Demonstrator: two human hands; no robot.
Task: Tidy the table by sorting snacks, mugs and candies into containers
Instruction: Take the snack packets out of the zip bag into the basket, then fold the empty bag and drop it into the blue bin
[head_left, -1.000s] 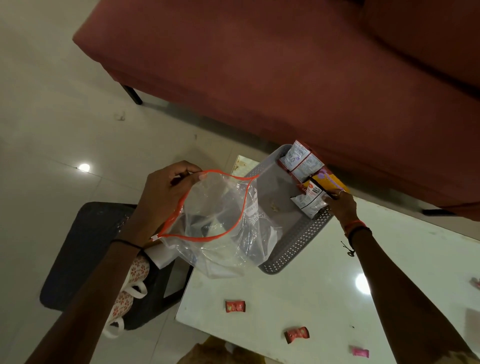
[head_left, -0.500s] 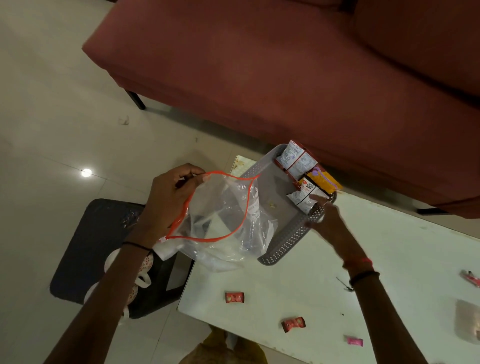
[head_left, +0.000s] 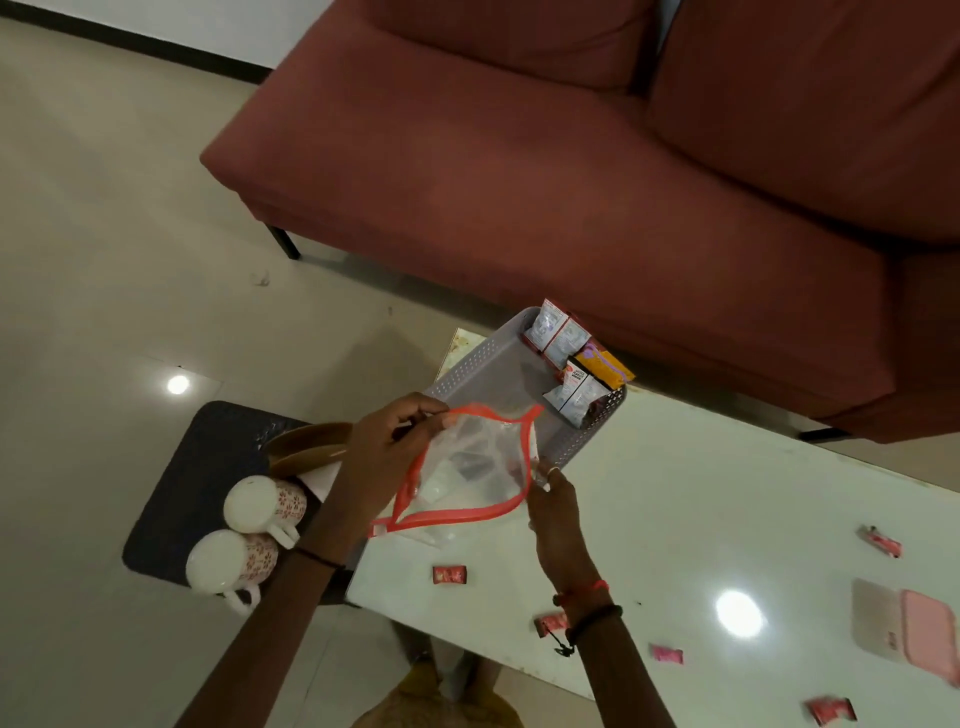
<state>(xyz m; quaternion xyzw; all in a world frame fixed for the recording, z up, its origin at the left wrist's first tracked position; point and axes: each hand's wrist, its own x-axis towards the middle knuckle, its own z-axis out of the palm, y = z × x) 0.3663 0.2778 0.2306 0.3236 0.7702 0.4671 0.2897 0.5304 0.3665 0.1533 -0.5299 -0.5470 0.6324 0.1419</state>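
Both hands hold a clear zip bag (head_left: 467, 467) with an orange rim, its mouth spread wide over the table's left end. My left hand (head_left: 384, 447) pinches the far rim and my right hand (head_left: 553, 499) pinches the near right rim. Behind the bag stands a grey perforated basket (head_left: 478, 364) with several snack packets (head_left: 571, 364) along its right side. Several red and pink wrapped candies lie loose on the white table (head_left: 701, 509); one candy (head_left: 450, 574) lies just below the bag. Two white floral mugs (head_left: 265, 501) lie on a dark stool (head_left: 171, 499) at the left.
A dark red sofa (head_left: 571, 156) fills the far side behind the table. A brown bowl (head_left: 306, 447) sits on the stool beside the mugs. A pink phone or case (head_left: 919, 629) lies at the table's right edge. Glossy tiled floor stretches to the left.
My right hand left the snack packets in the basket and came back to grip the bag's rim. The bag moved down and right over the table. The view shifted, showing the mugs.
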